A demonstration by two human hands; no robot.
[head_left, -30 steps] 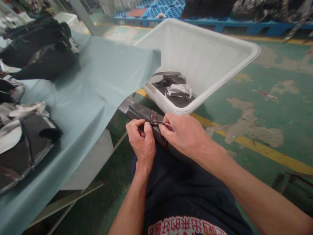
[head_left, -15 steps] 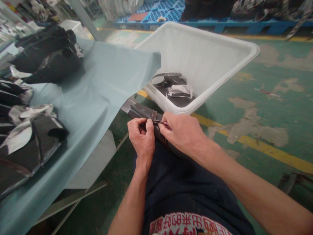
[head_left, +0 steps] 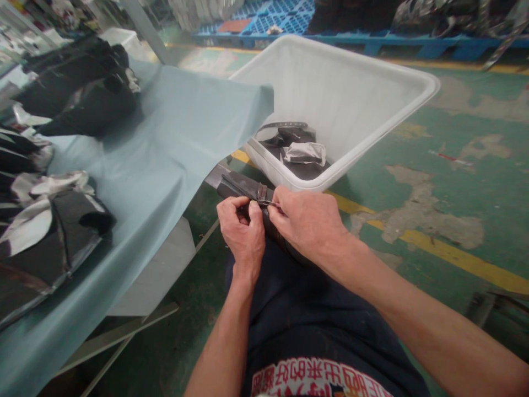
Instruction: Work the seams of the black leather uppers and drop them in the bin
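A dark leather piece (head_left: 242, 187) with a brown strap loop lies across my knee, just in front of a white bin. My left hand (head_left: 243, 234) is closed, its thumb and fingers pinching the leather near the loop. My right hand (head_left: 308, 220) is closed on a thin metal tool (head_left: 269, 203) whose tip meets the leather right beside my left thumb. The two hands touch over the piece.
The white plastic bin (head_left: 372, 127) ahead holds a few dark leather pieces and a silvery scrap (head_left: 305, 151). A table under pale blue cloth (head_left: 157, 143) at left carries piles of dark pieces (head_left: 53, 226). Green floor with a yellow line (head_left: 446, 251) lies to the right; blue pallets at the back.
Both hands and the leather piece have shifted slightly up and away from me; the grips look the same.
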